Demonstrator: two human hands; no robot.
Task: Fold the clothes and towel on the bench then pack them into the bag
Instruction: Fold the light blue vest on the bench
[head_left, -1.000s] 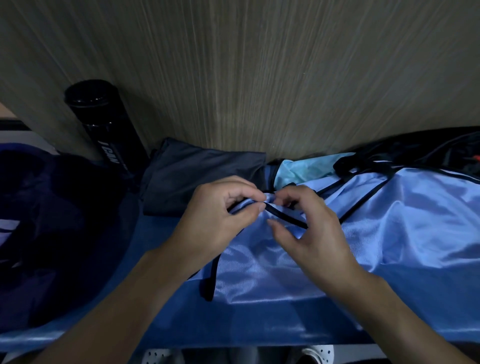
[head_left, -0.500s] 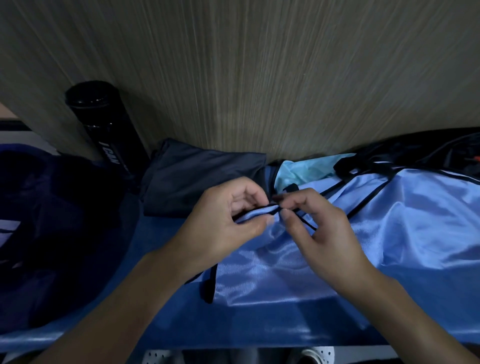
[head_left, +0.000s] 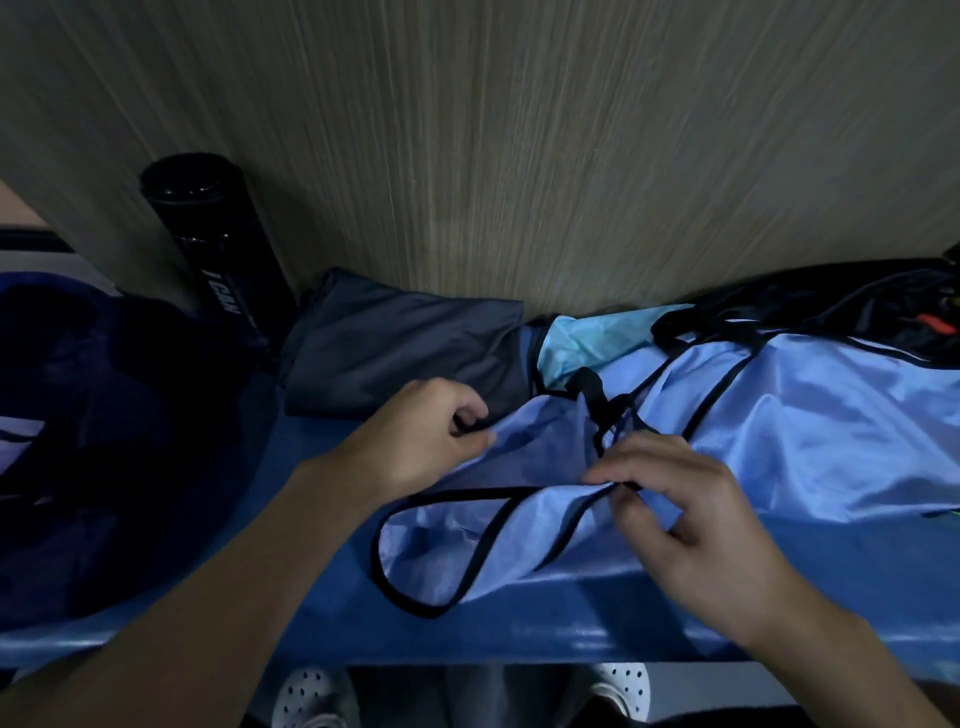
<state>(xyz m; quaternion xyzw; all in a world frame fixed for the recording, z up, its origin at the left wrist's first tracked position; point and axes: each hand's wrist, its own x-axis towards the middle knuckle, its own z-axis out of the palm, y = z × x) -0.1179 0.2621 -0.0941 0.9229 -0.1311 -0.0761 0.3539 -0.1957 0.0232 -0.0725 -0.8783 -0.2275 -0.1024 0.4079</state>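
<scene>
Hands that pinched the same spot half a second ago now stand apart: the left hand (head_left: 415, 441) sits a little further left, its fingers curled and its thumb and forefinger pinching the upper edge of the light blue vest (head_left: 779, 436), while the right hand (head_left: 691, 514) has dropped toward the near edge of the blue bench (head_left: 519, 636), its thumb and fingertips nipping the vest's black-trimmed edge. Between and below the two hands the cloth, bunched in the earlier frames, now lies opened out, and a black-edged strap loop (head_left: 441, 551) spreads flat on the bench seat toward the person. The rest of the vest lies as before, running off to the right along the bench, its black trim lines crossing the shiny fabric. Unmoved behind the left hand, a folded grey garment (head_left: 400, 353) lies against the wood-grain wall (head_left: 519, 156), touching a turquoise cloth (head_left: 587, 338) just to its right. A black cylinder (head_left: 218, 249) with white lettering leans at the wall to the left, and a dark navy bag (head_left: 104, 441) fills the left end of the bench; whether it stands open cannot be made out in the dim light. Dark black fabric (head_left: 831, 306) is heaped at the far right behind the vest, and two white perforated shoes (head_left: 311, 696) show below the bench edge
</scene>
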